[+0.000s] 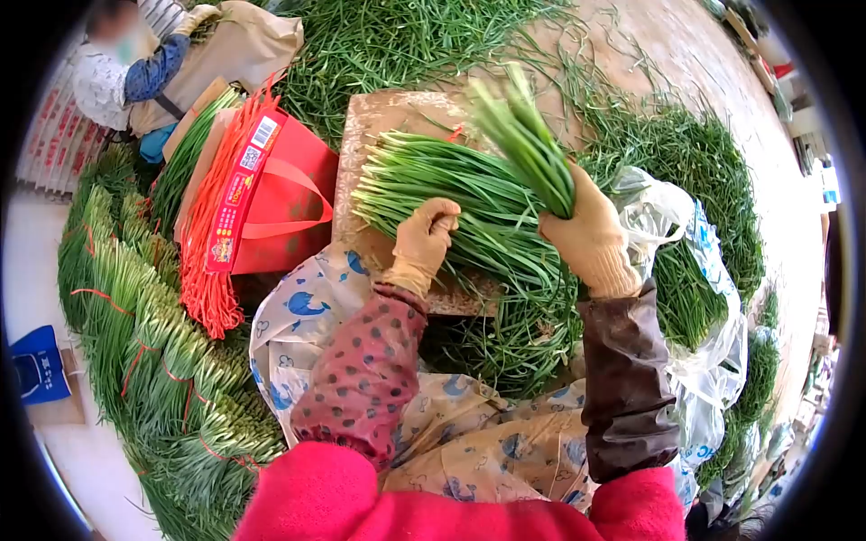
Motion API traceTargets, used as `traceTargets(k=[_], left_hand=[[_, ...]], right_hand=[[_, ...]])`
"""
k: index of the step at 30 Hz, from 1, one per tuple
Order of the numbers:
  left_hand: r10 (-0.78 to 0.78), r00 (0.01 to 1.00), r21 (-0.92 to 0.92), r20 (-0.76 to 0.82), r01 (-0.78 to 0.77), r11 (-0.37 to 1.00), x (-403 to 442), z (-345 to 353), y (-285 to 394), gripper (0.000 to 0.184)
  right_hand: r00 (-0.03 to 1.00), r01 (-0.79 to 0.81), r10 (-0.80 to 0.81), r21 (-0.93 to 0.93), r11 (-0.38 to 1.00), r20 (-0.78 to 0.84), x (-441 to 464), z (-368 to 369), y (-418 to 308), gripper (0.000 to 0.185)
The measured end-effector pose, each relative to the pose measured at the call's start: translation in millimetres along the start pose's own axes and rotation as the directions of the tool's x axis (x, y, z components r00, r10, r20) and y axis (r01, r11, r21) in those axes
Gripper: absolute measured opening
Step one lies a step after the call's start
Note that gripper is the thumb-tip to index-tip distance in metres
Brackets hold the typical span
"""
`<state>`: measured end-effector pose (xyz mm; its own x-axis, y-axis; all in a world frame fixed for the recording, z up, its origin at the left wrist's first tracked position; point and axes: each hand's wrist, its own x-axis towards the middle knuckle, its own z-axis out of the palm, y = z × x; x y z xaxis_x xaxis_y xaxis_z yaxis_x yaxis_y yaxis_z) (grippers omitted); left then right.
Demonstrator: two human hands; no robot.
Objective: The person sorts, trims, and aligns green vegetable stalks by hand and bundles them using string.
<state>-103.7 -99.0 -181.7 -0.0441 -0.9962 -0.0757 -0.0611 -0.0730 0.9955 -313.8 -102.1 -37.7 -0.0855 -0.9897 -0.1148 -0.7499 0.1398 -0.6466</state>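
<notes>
My right hand (591, 233), in a tan glove, is closed around a bunch of garlic chives (532, 149). That bunch is raised and tilted, its pale ends blurred at the top. Below it lies a larger pile of garlic chives (451, 185) across a low worn board (370, 117), white ends to the left. Over the near side of this pile, my left hand (422, 242), also gloved, has its fingers curled closed. Whatever may be inside those fingers is hidden. A bit of red tie (456, 133) shows at the pile's far side.
A red bag (293, 198) with red ties (212, 243) stands left of the board. Bundled chives (171, 352) are stacked at left. Loose greens (397, 45) lie behind, a clear plastic bag (713, 379) sits at right. Another person (113, 77) works at upper left.
</notes>
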Motion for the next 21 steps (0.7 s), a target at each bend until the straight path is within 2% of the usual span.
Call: traceTargets(k=[1, 3, 4, 5, 7, 9, 10, 13, 15, 17, 20, 21], left_hand=[[-0.061, 0.998, -0.061, -0.002, 0.060, 0.996, -7, 0, 6, 0.009], [0.038, 0.999, -0.260, -0.024, -0.043, 0.965, -14, 3, -15, 0.008], [-0.004, 1.000, -0.345, -0.011, 0.000, 0.939, -17, 2, -17, 0.008], [-0.046, 0.999, -0.426, 0.007, 0.044, 0.903, -21, 1, -21, 0.008], [-0.070, 0.997, -0.401, 0.027, 0.075, 0.913, -26, -4, -21, 0.008], [-0.099, 0.994, -0.372, 0.045, 0.108, 0.922, -33, -8, -19, 0.008], [-0.119, 0.992, -0.409, 0.030, 0.121, 0.904, -38, -9, -16, 0.008], [-0.173, 0.985, -0.479, 0.025, 0.164, 0.862, -44, -18, -17, 0.010], [-0.217, 0.974, -0.632, 0.068, 0.210, 0.746, -50, -23, -11, 0.008], [-0.195, 0.979, -0.691, 0.059, 0.181, 0.700, -51, -26, -10, 0.008], [-0.090, 0.994, -0.704, 0.057, 0.104, 0.703, -50, -34, -13, 0.011], [-0.092, 0.994, -0.698, 0.060, 0.107, 0.708, -49, -37, -6, 0.011]], right_hand=[[1.000, 0.008, -0.008, 0.000, 1.000, 0.004, 7, -4, -18, 0.064], [0.965, 0.084, -0.024, -0.221, 0.972, 0.260, 19, -2, -53, 0.059], [0.941, 0.121, -0.035, -0.237, 0.964, 0.338, 29, 7, -61, 0.063], [0.934, 0.192, -0.093, -0.263, 0.946, 0.346, 35, 24, -60, 0.062], [0.886, 0.311, -0.157, -0.308, 0.899, 0.436, 50, 51, -58, 0.064], [0.863, 0.423, -0.296, -0.264, 0.867, 0.409, 57, 81, -42, 0.066], [0.853, 0.460, -0.335, -0.275, 0.844, 0.400, 59, 94, -35, 0.073], [0.869, 0.401, -0.297, -0.211, 0.892, 0.395, 59, 114, -16, 0.083], [0.883, 0.374, -0.347, -0.029, 0.927, 0.316, 56, 115, -5, 0.091], [0.885, 0.381, -0.376, 0.038, 0.924, 0.276, 50, 112, 1, 0.096], [0.842, 0.496, -0.409, -0.204, 0.844, 0.353, 37, 125, 1, 0.104], [0.844, 0.517, -0.436, -0.257, 0.817, 0.312, 30, 132, 5, 0.106]])
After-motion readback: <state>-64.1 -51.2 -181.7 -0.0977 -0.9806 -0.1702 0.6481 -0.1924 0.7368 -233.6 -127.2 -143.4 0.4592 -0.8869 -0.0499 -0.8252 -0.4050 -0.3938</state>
